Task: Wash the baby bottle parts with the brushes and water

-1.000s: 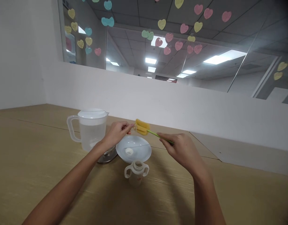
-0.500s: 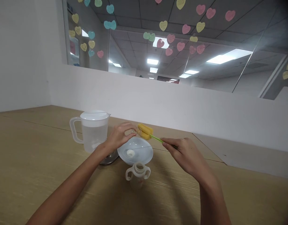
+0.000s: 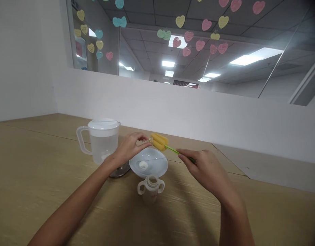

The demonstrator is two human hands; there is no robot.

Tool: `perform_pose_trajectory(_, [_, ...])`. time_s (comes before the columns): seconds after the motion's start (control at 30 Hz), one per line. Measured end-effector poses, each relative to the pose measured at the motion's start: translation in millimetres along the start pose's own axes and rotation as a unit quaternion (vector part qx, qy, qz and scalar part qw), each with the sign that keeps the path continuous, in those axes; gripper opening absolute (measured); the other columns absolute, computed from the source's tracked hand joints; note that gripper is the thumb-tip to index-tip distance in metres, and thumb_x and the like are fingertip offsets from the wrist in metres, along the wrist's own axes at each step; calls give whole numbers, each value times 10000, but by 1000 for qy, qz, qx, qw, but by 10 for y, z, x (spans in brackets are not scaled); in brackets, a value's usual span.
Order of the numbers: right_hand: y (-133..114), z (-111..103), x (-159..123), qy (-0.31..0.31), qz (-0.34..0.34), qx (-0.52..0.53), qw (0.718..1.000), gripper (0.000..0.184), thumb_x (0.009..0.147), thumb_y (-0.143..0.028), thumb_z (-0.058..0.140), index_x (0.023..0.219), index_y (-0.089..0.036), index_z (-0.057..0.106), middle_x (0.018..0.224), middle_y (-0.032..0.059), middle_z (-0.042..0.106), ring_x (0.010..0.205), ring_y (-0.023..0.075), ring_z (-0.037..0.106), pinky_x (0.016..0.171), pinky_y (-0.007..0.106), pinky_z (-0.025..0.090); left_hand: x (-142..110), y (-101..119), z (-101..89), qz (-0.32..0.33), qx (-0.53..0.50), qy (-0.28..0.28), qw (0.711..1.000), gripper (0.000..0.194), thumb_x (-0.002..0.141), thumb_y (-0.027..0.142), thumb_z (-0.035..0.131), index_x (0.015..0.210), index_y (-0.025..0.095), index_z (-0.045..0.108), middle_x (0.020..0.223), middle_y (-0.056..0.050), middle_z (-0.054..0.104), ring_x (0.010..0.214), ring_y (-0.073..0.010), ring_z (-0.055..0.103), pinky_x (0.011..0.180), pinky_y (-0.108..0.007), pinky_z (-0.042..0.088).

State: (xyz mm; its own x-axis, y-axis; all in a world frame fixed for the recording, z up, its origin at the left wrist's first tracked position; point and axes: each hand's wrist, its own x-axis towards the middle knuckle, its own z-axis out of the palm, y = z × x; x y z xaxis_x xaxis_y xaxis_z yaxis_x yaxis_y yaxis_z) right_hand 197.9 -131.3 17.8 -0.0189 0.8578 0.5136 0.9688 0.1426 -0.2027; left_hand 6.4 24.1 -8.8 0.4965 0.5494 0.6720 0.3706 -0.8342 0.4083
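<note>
**Steady pinch, narrow gap**

The left hand [image 3: 128,147] curls its fingers closed around a small clear piece [image 3: 146,141], probably a bottle part, held up just above the rim of a white plate [image 3: 157,168]. The right hand [image 3: 203,167] grasps the green stem of a sponge bottle brush [image 3: 159,141] between thumb and fingers, its yellow sponge head at the clear piece's end. Whether they touch or are barely apart is hard to tell.

Keeping both wrists level and the brush in line with the clear piece looks like the surest handling, since the thin stem may flex and the small piece could slip from wet fingers.

Below the hands, a small white cap [image 3: 143,165] lies on the plate. A two-handled trainer cup [image 3: 150,188] stands near its front edge, and a steel lid [image 3: 118,171] sits under the left wrist. A lidded plastic pitcher [image 3: 102,141] stands close to the left hand, so a wide move that way could knock it. All stand on a wooden table [image 3: 39,177].
</note>
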Motion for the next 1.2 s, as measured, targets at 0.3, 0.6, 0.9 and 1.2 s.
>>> perform_pose_trajectory(0.3, [55,-185,-100,29,-8,69,997,308,855,-338,433,1032,-264,675,836,10,702,515,126,544,481,236,427,47,-121,-429,-83,-21,41,995,455,795,514,473,660,125,665,566,-30,626,581,-141,567,570,-221,408])
perform_pose_trajectory(0.6, [218,-298,-226,69,84,89,990,437,787,-529,489,1102,-266,641,533,-17,574,426,106,375,388,233,340,7,-848,-403,-206,271,-295,893,248,644,297,604,842,176,692,854,-53,681,734,-183,595,577,-214,381])
perform_pose_trajectory(0.9, [169,-236,-171,45,67,88,993,405,804,-508,470,1074,-270,656,559,-15,574,467,116,413,423,243,365,-19,-979,-37,-261,282,-409,828,232,541,192,678,761,127,714,726,-108,693,633,-212,614,569,-258,448])
perform_pose_trajectory(1.2, [143,-222,-125,43,53,87,994,358,814,-478,479,1032,-272,676,555,-20,569,466,104,430,428,223,376,-35,-930,50,-285,310,-409,809,75,539,164,699,586,111,676,641,-124,680,634,-230,634,628,-288,476])
